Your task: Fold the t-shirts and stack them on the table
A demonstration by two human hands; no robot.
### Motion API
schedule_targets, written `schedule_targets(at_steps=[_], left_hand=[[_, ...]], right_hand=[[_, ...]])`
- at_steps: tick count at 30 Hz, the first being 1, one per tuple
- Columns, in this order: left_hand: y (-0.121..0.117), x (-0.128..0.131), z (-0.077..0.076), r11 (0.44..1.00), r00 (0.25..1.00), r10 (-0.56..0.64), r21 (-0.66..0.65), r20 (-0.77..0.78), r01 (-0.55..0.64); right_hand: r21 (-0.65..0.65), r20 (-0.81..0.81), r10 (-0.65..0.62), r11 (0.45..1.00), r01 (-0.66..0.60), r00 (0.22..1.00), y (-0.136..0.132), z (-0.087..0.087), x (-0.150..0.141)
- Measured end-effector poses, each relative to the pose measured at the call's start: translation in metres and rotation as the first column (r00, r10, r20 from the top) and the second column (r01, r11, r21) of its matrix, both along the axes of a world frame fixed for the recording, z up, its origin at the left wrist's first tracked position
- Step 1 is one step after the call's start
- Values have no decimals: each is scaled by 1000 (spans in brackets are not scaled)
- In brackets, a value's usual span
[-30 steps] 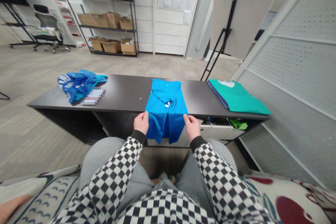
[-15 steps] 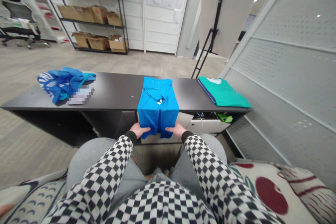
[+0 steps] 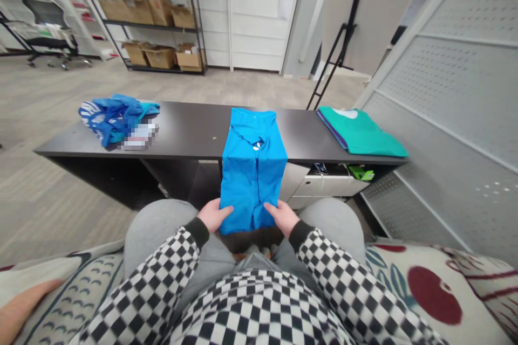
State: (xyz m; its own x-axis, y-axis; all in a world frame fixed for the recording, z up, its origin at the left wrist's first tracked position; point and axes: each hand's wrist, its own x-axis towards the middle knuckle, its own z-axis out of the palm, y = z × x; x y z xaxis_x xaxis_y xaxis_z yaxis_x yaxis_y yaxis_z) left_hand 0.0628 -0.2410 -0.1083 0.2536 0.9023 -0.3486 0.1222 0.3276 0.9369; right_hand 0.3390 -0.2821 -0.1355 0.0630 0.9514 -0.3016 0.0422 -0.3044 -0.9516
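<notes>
Far off to my left stands a black office chair, then a black metal shelf rack whose shelves hold brown cardboard boxes. On the dark, smooth tabletop lies a crumpled blue garment, its cloth bunched in soft folds, with a pixelated, unreadable patch just beside it.

My left hand, coming out of a black-and-white checked sleeve, lies open on the lower end of a bright blue knit shirt. My right hand mirrors it, fingers angled inward. Neither hand looks clenched, but I can't tell whether they're pinching any cloth.

The shirt is now a long, narrow panel, collar end on the table and lower half hanging over the front edge toward my lap. Before, that lower half stood folded up, with my hands beneath it.

Farther right, a neatly folded teal shirt sits on the tabletop, and a green item lies in the open shelf below. Beyond rises a perforated metal panel.
</notes>
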Motion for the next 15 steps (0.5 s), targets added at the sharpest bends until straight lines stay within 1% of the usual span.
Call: schedule_targets(at_steps=[2,3,5,8,10,12,15], left_hand=[[-25,-6,10,996,980,74,-63,187,-64],[-36,-10,17,990,964,115,-104,238,-93],[-54,-16,30,975,953,179,-178,246,-137],[-71,-22,44,950,954,227,-259,194,-173],[-76,-22,49,946,950,248,-257,188,-197],[-79,-21,49,953,947,250,-224,200,-204],[-83,-19,49,969,961,206,-176,186,-174]], right_hand=[[38,-230,-55,997,65,972,-29,16,-8],[25,-308,-74,996,86,948,-42,25,-10],[-31,-391,-88,996,82,916,-68,42,-11],[-108,-435,-85,993,42,896,-96,58,-4],[-122,-437,-100,991,52,894,-109,61,2],[-101,-436,-141,989,107,889,-116,63,8],[-30,-396,-188,981,193,899,-123,67,14]])
